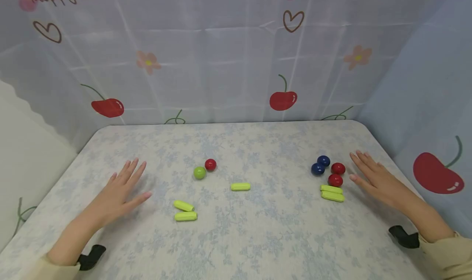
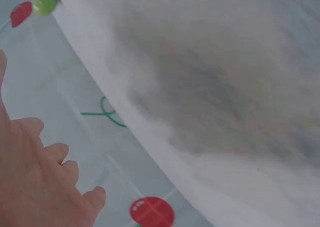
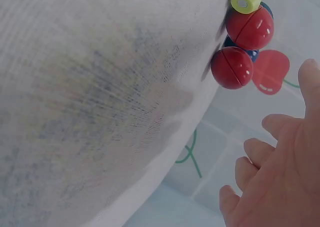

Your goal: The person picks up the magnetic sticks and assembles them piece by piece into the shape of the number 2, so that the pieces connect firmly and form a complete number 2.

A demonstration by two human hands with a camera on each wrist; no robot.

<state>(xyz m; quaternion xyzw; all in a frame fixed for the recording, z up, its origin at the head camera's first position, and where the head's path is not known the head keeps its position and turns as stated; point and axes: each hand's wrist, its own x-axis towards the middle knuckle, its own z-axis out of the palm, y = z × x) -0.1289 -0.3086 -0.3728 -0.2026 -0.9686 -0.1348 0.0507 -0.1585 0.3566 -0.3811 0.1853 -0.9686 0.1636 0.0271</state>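
My left hand [image 1: 117, 196] is over the left part of the table, fingers spread and holding nothing. To its right lie two yellow-green ridged sticks [image 1: 186, 216], a green ball [image 1: 199, 172] and a red ball [image 1: 210, 164]. Another yellow-green stick [image 1: 240, 186] lies alone near the middle. My right hand [image 1: 380, 184], fingers extended and holding nothing, is just right of a cluster: two dark blue balls [image 1: 318, 169], two red balls [image 1: 335, 180] and two yellow-green sticks [image 1: 332, 196] side by side. The right wrist view shows seams around those red balls [image 3: 232, 68].
A pale cloth with a faint blue floral print covers the table [image 1: 258, 239]. Behind it hangs a curtain [image 1: 221, 67] printed with cherries, flowers and hearts, and it continues along the right side. Black straps [image 1: 403, 236] are on both wrists.
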